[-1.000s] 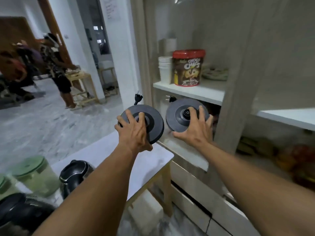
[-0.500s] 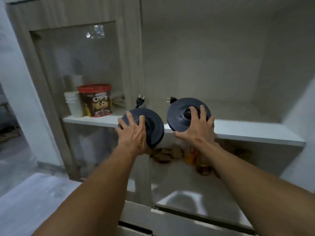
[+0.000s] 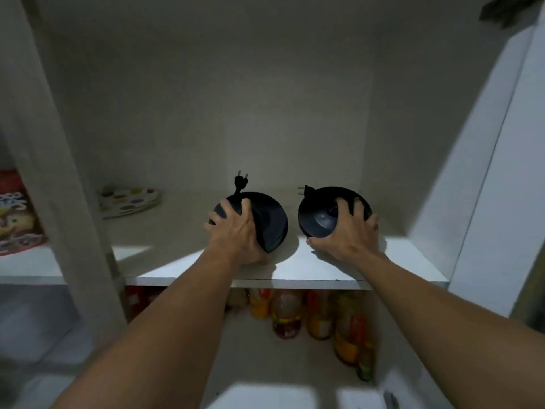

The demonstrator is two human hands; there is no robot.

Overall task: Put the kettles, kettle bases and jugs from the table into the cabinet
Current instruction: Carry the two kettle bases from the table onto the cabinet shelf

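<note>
The left edge of the frame cut off a red-lidded tub (image 3: 16, 214), and a cabinet post (image 3: 59, 160) hid part of it; its label showed only fragments of pale lettering that could not be read. On the lower shelf, a row of bottles (image 3: 286, 314) with orange and yellow labels was blurred, and no brand could be made out. A dark shape in the top right corner (image 3: 507, 8) was cut off and could not be identified. The underside of each base was hidden, so whether either one touched the shelf (image 3: 295, 274) could not be told.

A stack of plates (image 3: 129, 200) with coloured spots lay at the far left of the upper shelf.

The left hand (image 3: 236, 234) gripped the left base (image 3: 265, 222), fingers curled over its near left rim, with the disc tilted steeply on edge. Its plug (image 3: 241, 182) stuck up at the far side, 2 prongs upward. The right hand (image 3: 346, 234) gripped the right base (image 3: 321, 216), fingers spread across its top and thumb under the near rim, the disc tilted toward the camera. Its plug (image 3: 305, 190) pointed left. The 2 bases were side by side, apart, over the near middle of the shelf inside the cabinet.
</note>
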